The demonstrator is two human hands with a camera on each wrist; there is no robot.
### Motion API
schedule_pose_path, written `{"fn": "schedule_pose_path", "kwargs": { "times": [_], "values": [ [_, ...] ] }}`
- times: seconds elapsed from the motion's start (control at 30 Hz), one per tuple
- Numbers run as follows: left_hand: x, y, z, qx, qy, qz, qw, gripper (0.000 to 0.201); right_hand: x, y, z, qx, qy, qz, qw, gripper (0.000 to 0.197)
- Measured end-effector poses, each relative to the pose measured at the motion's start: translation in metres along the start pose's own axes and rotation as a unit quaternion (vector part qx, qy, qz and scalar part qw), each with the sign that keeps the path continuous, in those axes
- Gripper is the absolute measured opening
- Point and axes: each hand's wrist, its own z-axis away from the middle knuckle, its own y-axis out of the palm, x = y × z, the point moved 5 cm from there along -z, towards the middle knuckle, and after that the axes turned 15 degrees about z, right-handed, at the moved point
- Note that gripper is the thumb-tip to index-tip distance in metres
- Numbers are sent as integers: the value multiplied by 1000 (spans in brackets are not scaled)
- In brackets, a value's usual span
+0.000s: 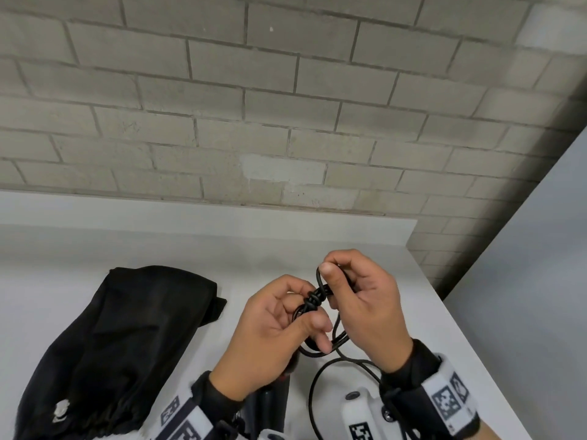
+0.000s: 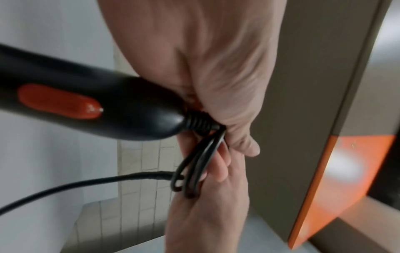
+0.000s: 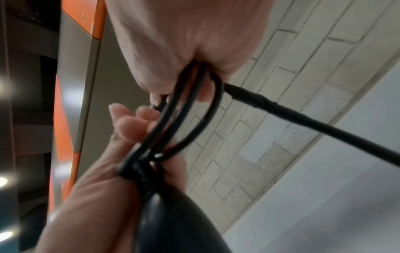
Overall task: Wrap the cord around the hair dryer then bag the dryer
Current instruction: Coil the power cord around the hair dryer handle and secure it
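I hold the black hair dryer [image 2: 86,109], with its orange-red switch, by the cord end of its handle. My left hand [image 1: 305,315] curls round the ribbed collar there. In the head view the dryer [image 1: 270,403] is mostly hidden under my left wrist. The black cord [image 1: 313,300] is folded into short loops between my hands. My right hand [image 1: 333,274] pinches the top of those cord loops [image 3: 194,111] above the table. The rest of the cord [image 2: 75,184] trails off in a loose loop. A black drawstring bag [image 1: 120,344] lies flat to the left.
The white table [image 1: 413,312] ends at a brick wall [image 1: 286,122] behind and at an edge on the right. A grey panel [image 1: 540,281] stands to the right. An orange and grey cabinet [image 2: 346,171] shows in the wrist views.
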Motion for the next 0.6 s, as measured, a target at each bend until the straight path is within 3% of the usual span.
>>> {"fn": "schedule_pose_path", "kwargs": {
  "times": [0.07,0.17,0.3,0.4,0.6],
  "values": [
    [1,-1,-2,18,-30,36,999,58,-1,2,1,-24,-19,14,999,10],
    [-1,1,-2,37,-52,80,995,54,1,4,3,-53,-47,36,997,6],
    [-4,6,-1,20,-65,47,997,58,4,7,1,-52,-48,24,997,6],
    [-3,6,1,-35,-44,-6,998,40,9,6,-1,0,-28,1,1000,10],
    [-11,16,8,-20,9,-73,997,53,-1,-1,-12,162,104,-81,978,24]
  ]
}}
